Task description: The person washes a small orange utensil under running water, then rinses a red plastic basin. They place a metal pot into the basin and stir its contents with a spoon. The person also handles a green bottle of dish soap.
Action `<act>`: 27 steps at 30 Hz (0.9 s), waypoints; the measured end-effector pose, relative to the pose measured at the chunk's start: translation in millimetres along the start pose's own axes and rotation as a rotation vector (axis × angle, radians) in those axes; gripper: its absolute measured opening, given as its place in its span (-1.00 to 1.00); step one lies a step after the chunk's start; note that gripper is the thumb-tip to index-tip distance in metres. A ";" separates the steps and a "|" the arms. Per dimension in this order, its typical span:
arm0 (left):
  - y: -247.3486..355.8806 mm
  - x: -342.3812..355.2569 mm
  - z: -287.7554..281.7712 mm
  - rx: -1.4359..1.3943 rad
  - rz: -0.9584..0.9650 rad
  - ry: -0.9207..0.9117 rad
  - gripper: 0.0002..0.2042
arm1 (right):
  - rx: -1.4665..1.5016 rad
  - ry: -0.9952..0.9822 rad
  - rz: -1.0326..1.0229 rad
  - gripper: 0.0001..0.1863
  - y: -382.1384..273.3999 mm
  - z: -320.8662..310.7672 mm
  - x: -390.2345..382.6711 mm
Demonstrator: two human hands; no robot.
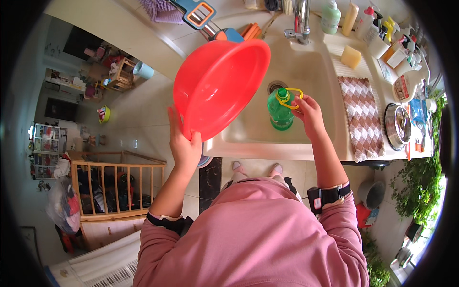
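- Sink (pixel 267 149), smooth and pale, below the right hand (pixel 308 114); nubbly checked cloth (pixel 359 115) right of that hand.
- Left hand (pixel 183 148) grips the red basin (pixel 224 88), tilted ahead of it, by the rim: glossy, probably light, slippery if wet. I judge the rim safest.
- Right hand pinches the yellow loop (pixel 292 89) on the green bottle (pixel 279 115), just left: translucent, likely squeezable.

A glossy red basin (pixel 206 85) is held tilted over the left edge of the sink (pixel 308 71), opening rightward. To its right, a translucent green bottle (pixel 281 115) is held by its yellow neck loop (pixel 291 89).
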State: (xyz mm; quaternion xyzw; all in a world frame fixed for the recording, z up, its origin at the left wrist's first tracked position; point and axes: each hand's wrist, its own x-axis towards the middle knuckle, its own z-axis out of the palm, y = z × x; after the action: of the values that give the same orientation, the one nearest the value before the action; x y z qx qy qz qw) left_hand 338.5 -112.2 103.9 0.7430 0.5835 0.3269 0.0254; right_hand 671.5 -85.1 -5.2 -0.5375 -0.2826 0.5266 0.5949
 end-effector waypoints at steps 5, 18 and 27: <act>-0.3 11.5 6.5 -0.305 -0.240 -0.052 -0.46 | 0.096 -0.038 0.037 -0.84 -33.9 3.3 12.3; -7.3 23.8 58.5 -0.697 -0.496 -0.143 -0.66 | 0.018 0.067 0.083 -0.89 -70.8 -44.6 0.3; 15.4 34.9 72.7 -0.953 -0.758 -0.330 -0.68 | -0.812 0.174 -0.071 -0.78 -90.1 -71.3 -0.6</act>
State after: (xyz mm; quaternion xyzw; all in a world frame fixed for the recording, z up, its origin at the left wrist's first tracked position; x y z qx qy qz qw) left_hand 392.7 -61.2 69.2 0.4324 0.5849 0.4003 0.5574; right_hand 764.8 -98.1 60.7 -0.7608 -0.4342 0.3042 0.3743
